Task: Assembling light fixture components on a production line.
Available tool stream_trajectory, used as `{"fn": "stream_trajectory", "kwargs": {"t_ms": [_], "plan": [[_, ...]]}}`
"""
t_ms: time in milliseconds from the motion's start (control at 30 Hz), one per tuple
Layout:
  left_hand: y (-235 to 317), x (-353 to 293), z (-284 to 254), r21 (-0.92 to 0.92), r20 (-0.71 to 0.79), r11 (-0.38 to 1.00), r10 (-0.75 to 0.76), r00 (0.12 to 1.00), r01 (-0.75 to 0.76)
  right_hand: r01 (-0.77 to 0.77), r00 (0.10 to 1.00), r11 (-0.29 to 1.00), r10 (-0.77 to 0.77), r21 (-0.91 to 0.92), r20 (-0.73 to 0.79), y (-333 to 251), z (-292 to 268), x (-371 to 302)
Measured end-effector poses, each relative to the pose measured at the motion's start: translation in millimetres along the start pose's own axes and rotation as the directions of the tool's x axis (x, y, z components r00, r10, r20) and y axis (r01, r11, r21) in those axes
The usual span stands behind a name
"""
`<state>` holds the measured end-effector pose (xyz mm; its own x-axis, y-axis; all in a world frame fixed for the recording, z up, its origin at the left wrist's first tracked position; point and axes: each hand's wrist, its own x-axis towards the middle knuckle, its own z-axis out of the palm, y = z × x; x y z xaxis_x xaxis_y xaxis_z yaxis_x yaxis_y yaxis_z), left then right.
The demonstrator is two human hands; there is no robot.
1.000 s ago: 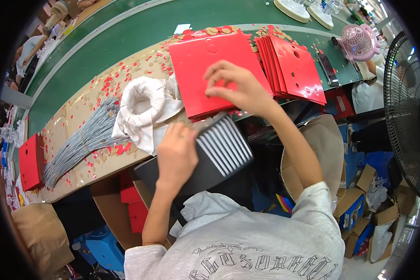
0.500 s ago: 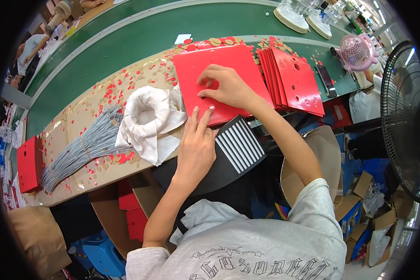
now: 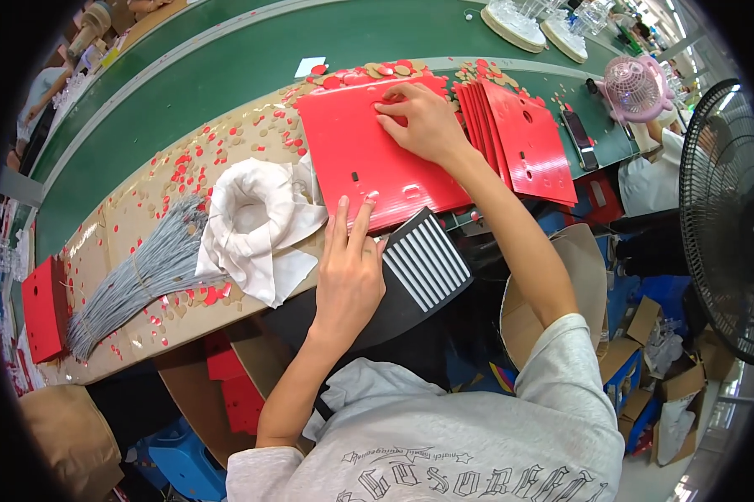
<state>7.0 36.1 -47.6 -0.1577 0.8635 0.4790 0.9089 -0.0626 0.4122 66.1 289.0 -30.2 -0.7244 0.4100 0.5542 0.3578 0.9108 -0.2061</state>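
Observation:
A glossy red plastic sheet (image 3: 335, 134), or a stack of them, lies flat in front of me, with a small dark slot (image 3: 354, 176) cut through near its left side. My left hand (image 3: 349, 276) lies at the sheet's near edge, fingers stretched out and two fingertips resting on the red surface. Over the far middle of the sheet, my right hand (image 3: 427, 124) is bent, thumb and forefinger a little apart by a round cut mark. Nothing shows between them. To the right lean several red sheets (image 3: 528, 138) with punched holes.
Left of the sheet sit a rolled white cloth (image 3: 251, 213) and a bundle of grey ties (image 3: 143, 276). Red and brown discs (image 3: 189, 167) litter the cardboard. A phone (image 3: 579, 138), a pink fan (image 3: 635, 90) and a large black fan (image 3: 728, 217) are on the right.
My right hand has moved from the slot near the sheet's left side to farther up and right, leaving the slot in sight. The left hand stays at the near edge.

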Motion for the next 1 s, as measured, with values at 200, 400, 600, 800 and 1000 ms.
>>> {"fn": "stream_trajectory", "kwargs": {"t_ms": [200,400,600,800,1000], "plan": [[-1,0,3,0.004,-0.022,1.000,-0.013,1.000,0.013,-0.024,0.993,0.995,0.035,-0.101,0.115,9,14,15],[-1,-1,1,-0.007,-0.032,1.000,0.016,0.999,-0.016,0.090,0.975,0.996,-0.084,-0.022,0.204,30,7,48],[-1,-2,1,-0.014,-0.031,1.000,0.010,0.999,-0.011,0.166,0.900,0.971,-0.078,-0.173,0.429,8,-4,73],[-3,-3,3,0.051,-0.022,0.998,0.049,0.999,-0.048,0.222,0.963,0.975,-0.217,-0.013,0.157,-13,-37,74],[-1,-3,6,0.067,-0.039,0.996,0.064,0.997,-0.061,0.415,0.907,0.900,-0.399,-0.129,0.137,10,-43,72]]}}
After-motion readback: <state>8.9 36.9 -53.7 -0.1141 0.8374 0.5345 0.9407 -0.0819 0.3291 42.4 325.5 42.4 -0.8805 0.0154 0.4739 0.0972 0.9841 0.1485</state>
